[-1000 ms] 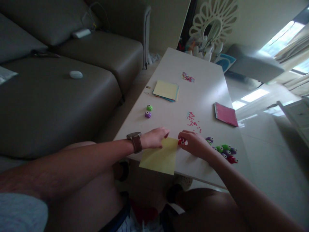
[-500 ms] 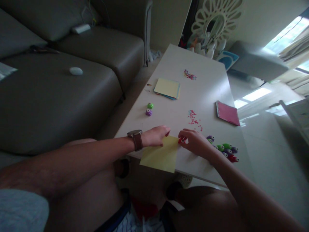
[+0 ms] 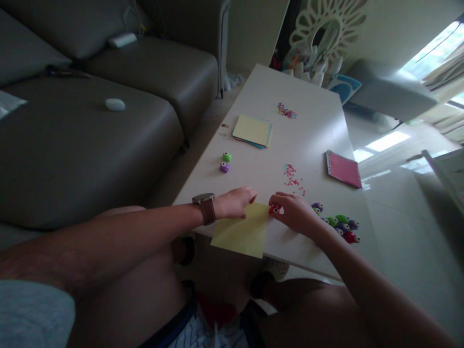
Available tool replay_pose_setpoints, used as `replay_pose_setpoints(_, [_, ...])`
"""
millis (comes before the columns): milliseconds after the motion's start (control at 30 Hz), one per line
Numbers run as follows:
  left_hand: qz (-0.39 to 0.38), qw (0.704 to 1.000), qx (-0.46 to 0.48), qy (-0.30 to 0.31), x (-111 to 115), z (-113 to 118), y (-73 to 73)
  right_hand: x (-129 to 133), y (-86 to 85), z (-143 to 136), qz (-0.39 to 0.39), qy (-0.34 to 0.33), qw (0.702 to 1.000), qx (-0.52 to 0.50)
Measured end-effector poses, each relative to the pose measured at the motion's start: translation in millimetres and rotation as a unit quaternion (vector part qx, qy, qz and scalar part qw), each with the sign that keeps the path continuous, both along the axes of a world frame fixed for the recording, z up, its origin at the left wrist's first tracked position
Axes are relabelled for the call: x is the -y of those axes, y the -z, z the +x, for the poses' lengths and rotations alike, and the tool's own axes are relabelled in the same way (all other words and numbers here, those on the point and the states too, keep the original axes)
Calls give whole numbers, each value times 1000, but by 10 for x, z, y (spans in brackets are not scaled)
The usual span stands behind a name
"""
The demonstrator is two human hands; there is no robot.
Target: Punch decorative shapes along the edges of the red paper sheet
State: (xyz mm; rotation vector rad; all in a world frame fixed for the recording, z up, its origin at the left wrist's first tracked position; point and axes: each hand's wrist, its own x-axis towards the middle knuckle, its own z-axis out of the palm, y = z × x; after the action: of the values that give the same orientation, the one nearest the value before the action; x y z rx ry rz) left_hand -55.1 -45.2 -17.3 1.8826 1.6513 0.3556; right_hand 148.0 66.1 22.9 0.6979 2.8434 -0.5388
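Note:
A sheet of yellow paper (image 3: 239, 232) lies at the near edge of the white table and sticks out over it. My left hand (image 3: 237, 202) rests on its far left part, fingers curled and closed on the paper. At the sheet's upper right corner, my right hand (image 3: 291, 209) grips a small red paper punch (image 3: 276, 210) with a round white eye-like spot. The punch touches or overlaps the paper's edge; my fingers hide which. Beyond my right wrist sits a cluster of green, purple and red punches (image 3: 341, 220).
Red paper bits (image 3: 293, 179) lie scattered beyond my right hand. Farther off are a stack of coloured paper (image 3: 253, 129), a green punch (image 3: 226, 157), a purple punch (image 3: 224, 167), a multicoloured confetti pile (image 3: 286, 111) and a pink notebook (image 3: 343, 169). A grey sofa (image 3: 137, 135) stands left.
Both hands, the paper and the red punch stay nearly in place. The whole view has shifted very slightly.

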Motion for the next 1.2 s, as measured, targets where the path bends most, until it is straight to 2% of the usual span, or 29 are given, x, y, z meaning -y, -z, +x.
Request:
replay_pose_setpoints(633, [-5, 1000, 0, -5, 3, 3, -1, 11, -31, -4, -4, 5, 1000, 0])
replay_pose_setpoints(933, [-7, 1000, 1, -8, -6, 8, -9, 6, 8, -5, -18, -5, 1000, -10])
replay_pose_setpoints(1200, [-9, 999, -36, -9, 23, 25, -81, -16, 51, 8, -29, -12, 999, -18])
